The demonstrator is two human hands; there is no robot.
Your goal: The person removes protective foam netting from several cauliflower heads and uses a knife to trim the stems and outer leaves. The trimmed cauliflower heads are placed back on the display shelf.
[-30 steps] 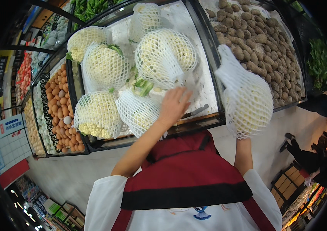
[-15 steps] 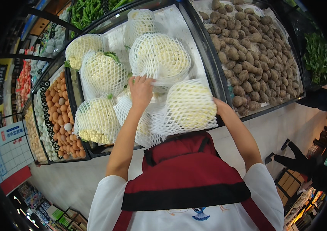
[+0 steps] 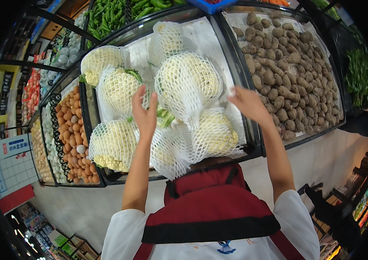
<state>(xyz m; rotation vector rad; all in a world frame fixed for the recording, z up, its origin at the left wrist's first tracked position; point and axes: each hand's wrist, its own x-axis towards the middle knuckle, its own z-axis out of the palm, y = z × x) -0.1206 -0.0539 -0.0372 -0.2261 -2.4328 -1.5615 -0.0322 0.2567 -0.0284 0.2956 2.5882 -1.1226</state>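
Several cauliflowers in white foam net sleeves lie in a black-edged display bin. My left hand (image 3: 144, 113) hovers over the gap left of the large middle cauliflower (image 3: 187, 80), thumb and fingers apart, holding nothing. Green leaves (image 3: 164, 117) show just beside it. My right hand (image 3: 250, 104) is above the bin's right side, near that same cauliflower but apart from it; its fingers are partly spread and empty. A cauliflower (image 3: 214, 133) rests at the near right, with a crumpled netted one (image 3: 169, 149) beside it. Another cauliflower (image 3: 113, 141) sits at the near left.
Brown taro-like roots (image 3: 294, 73) fill the bin on the right. Brown eggs (image 3: 73, 132) are piled to the left, and green peppers (image 3: 106, 19) lie beyond. A blue basket (image 3: 213, 6) stands at the far edge. The dark red bag (image 3: 210, 208) on my chest touches the near side.
My right hand has left the near-right cauliflower and moved up and away. That cauliflower now sits lower in the bin. My left hand has drawn back from the middle cauliflower and opened.
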